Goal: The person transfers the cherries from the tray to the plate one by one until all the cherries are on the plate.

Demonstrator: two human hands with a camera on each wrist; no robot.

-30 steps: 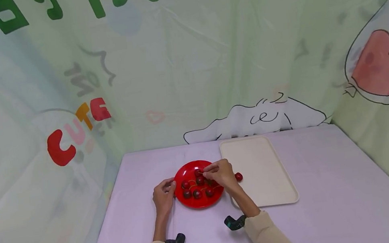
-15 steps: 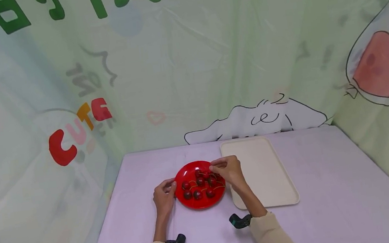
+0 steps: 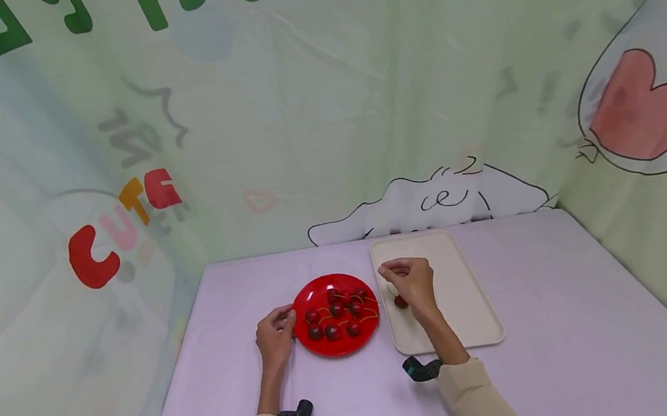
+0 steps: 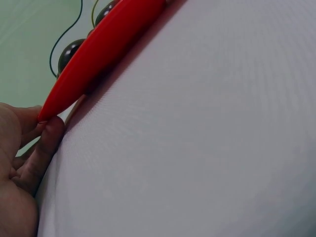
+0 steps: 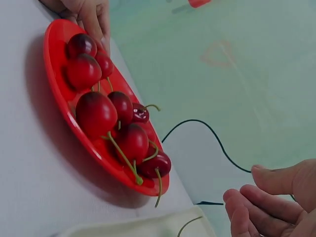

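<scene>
Several dark red cherries with green stems lie in a round red plate. My left hand pinches the plate's left rim; the left wrist view shows a fingertip against the rim's edge. My right hand is over the left part of a cream rectangular tray. Its thumb and fingers stand apart in the right wrist view, with nothing seen between them. Just below this hand in the head view, a single cherry is in the tray, its stem showing at the bottom of the right wrist view.
A lilac cloth covers the table. The tray stands close to the plate's right side. Behind and at both sides hangs a pale green printed curtain. A black wrist camera is strapped to the left arm; another sits on the right.
My right hand has left the plate and moved right over the tray. Another cherry now shows at the plate's upper right. The left hand keeps its hold on the rim.
</scene>
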